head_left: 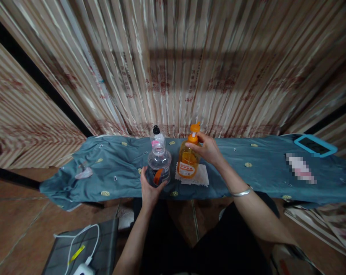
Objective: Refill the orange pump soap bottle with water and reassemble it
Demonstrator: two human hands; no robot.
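Observation:
My left hand (pixel 150 190) is wrapped round the lower part of a clear plastic bottle (pixel 159 162), which has an open neck and an orange mark on its label. Close behind that bottle stands another clear bottle with a black cap (pixel 156 131). With my right hand (pixel 207 149) I grip the collar of an orange pump bottle (pixel 187 160), just below its pump head. Amber liquid shows inside it, above a white and orange label. A white cloth (pixel 200 176) lies under and beside the pump bottle.
A teal patterned cloth (pixel 230 168) covers the narrow table. At its right lie a blue-framed device (pixel 315 146) and a blurred-out item (pixel 300 168). A small pale object (pixel 83 172) lies at left. Below left, a stool (pixel 104 240) bears a white cable. Striped curtains (pixel 175 68) hang behind.

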